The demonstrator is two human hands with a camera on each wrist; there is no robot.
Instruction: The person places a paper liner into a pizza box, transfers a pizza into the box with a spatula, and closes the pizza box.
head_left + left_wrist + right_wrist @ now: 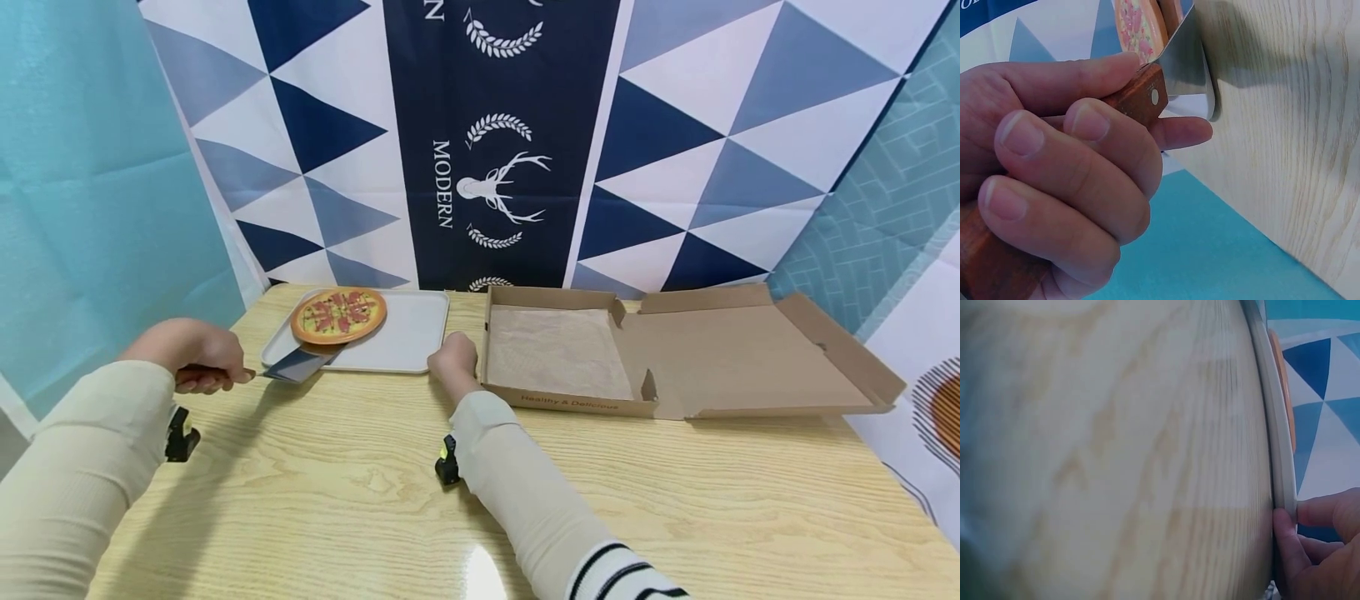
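My left hand (208,357) grips the wooden handle (1138,97) of a spatula (296,365), fingers wrapped around it. The metal blade reaches over the near left rim of a white tray (405,329), its front end beneath the pizza's near edge. The pizza (339,315), with an orange crust and red and yellow topping, lies toward the tray's left side, tilted up at the back. At the tray's near right corner is my right hand (454,357). In the right wrist view its thumb and fingers pinch the tray's edge (1282,431).
Right of the tray lies an opened cardboard pizza box (558,350), its lid (757,358) folded out to the right. A patterned cloth (495,150) hangs behind the wooden table (337,500). A light blue curtain (97,167) is at the left.
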